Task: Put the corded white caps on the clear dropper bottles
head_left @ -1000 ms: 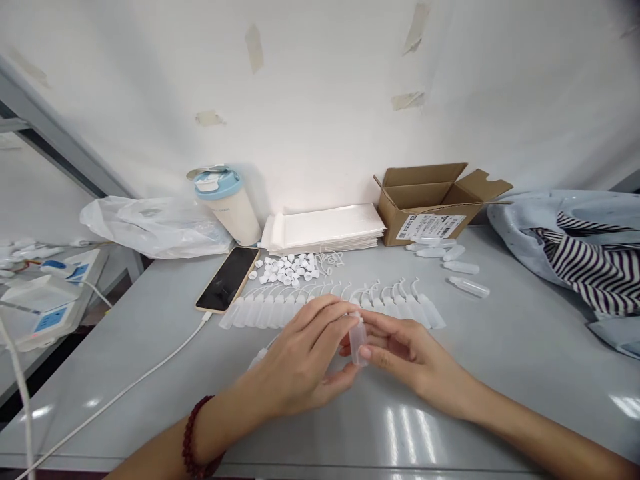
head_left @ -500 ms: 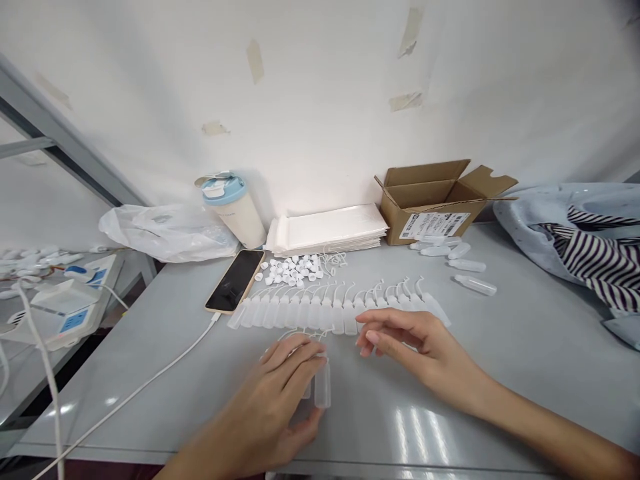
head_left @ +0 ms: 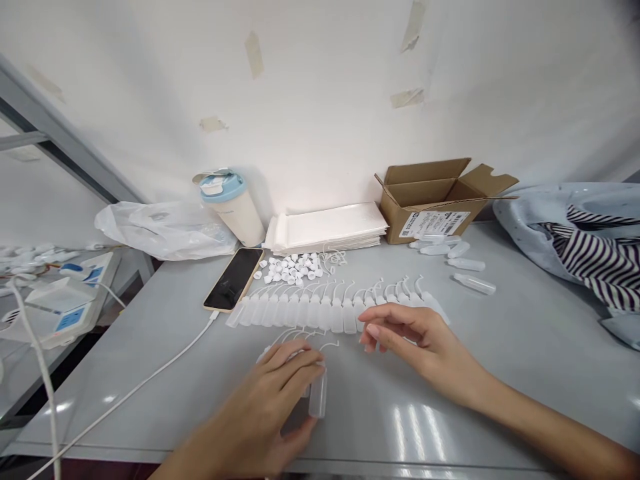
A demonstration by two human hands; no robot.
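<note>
My left hand (head_left: 280,393) grips a small translucent plastic bottle (head_left: 318,395), fingers at its top and thumb at its base. More bottles lie partly hidden beneath that hand, their thin curved tubes poking out past the knuckles. My right hand (head_left: 405,337) hovers to the right with loosely bent fingers apart and nothing in them. Just beyond both hands runs a row of similar bottles (head_left: 310,312), side by side, each with a thin curved tube pointing away from me. The right fingers cover part of this row.
Behind the row lie white caps (head_left: 293,269), loose tubes (head_left: 334,259) and a stack of white packets (head_left: 330,230). A phone (head_left: 233,280) on a cable and a tumbler (head_left: 235,210) stand left. Loose bottles (head_left: 467,265) lie before an open cardboard box (head_left: 430,207); cloth (head_left: 575,247) lies right.
My left hand has drawn the bottle slightly towards me and left, and its curved tube now shows above the fingers. My right hand has barely moved.
</note>
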